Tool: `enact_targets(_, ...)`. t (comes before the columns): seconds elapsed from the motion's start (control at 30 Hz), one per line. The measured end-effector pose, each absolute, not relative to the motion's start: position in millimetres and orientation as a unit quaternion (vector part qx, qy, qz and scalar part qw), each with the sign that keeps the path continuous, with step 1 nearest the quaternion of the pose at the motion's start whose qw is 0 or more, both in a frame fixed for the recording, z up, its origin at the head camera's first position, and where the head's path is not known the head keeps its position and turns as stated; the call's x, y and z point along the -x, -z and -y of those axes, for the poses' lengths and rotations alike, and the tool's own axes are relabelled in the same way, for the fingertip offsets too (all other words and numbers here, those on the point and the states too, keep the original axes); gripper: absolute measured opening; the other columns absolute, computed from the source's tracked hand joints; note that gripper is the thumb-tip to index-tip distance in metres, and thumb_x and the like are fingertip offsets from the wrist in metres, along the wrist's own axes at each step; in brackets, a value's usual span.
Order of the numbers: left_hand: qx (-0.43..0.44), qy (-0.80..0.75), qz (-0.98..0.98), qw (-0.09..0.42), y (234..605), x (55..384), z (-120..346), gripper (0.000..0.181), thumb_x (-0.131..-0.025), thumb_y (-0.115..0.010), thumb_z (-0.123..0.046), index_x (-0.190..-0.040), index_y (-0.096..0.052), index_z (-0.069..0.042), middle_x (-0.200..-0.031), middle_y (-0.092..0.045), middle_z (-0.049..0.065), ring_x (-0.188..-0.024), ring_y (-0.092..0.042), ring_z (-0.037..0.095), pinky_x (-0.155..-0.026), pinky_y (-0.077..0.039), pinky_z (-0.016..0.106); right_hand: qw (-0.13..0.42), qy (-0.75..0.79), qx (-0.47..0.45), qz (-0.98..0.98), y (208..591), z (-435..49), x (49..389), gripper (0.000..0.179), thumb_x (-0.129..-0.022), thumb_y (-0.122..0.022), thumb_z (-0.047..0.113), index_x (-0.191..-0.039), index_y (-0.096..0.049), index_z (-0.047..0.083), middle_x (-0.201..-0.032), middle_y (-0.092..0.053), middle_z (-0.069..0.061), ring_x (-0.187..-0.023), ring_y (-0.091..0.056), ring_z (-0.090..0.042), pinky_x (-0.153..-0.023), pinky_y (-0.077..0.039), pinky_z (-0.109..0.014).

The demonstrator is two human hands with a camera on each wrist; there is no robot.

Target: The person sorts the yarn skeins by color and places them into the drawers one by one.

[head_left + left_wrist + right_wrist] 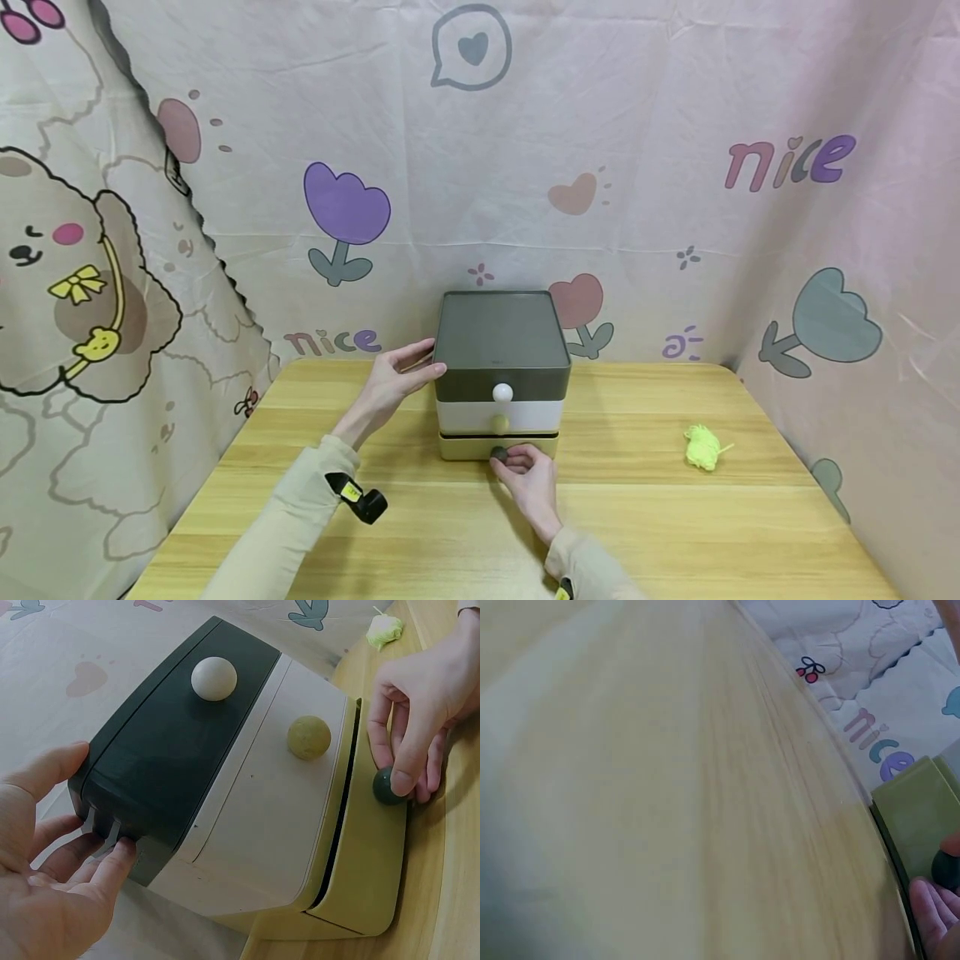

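A small three-tier drawer box (501, 333) stands on the table, its tiers dark green, white and olive from top to bottom. The bottom olive drawer (364, 862) sits slightly out, with a dark gap along its upper edge. My right hand (534, 487) pinches that drawer's dark green knob (388, 785) between thumb and fingers; the right wrist view catches only the fingertips (930, 907) at its edge. My left hand (390, 379) rests against the left side of the top tier, thumb near the front corner. A white knob (214, 679) and an olive knob (309, 738) front the upper drawers.
To the right on the wooden table (630, 533) lies a fuzzy yellow-green ball of yarn (702, 447) with a loose end. A printed cloth (480, 167) hangs behind the table and along both sides.
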State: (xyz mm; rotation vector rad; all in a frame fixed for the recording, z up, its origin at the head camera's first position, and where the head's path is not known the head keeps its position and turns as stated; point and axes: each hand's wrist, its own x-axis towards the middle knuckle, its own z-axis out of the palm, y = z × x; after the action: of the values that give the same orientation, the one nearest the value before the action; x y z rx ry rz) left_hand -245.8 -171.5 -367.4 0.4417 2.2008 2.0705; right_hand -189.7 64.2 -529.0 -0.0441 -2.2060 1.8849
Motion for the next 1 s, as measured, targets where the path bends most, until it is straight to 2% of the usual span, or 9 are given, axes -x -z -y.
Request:
enact_targets(0.27,-0.136,-0.679,-0.72,0.044,368,245,171,0.063,-0.095,-0.068,-0.009,-0.151,-0.042,-0.001,-0.159,-0.04,0.019,-0.146,-0.042,0.033,-0.108,-0.048,0.025,0.106,-0.638,0.008,0.762,526,-67,181,0.026,-0.075,-0.085,0.006,-0.09,-0.068,-0.007,-0.082,-0.075,-0.019,-0.068,-0.068,-0.004,-0.064,-0.058,-0.015)
enact_targets(1.0,-0.136,-0.682,-0.717,0.043,367,245,171,0.062,-0.095,-0.068,-0.008,-0.151,-0.043,-0.001,-0.158,-0.042,0.018,-0.146,-0.042,0.031,-0.108,-0.048,0.023,0.065,-0.629,-0.025,0.774,517,-76,154,0.027,-0.074,-0.086,0.005,-0.091,-0.068,-0.008,-0.082,-0.076,-0.02,-0.067,-0.071,-0.008,-0.063,-0.06,-0.016)
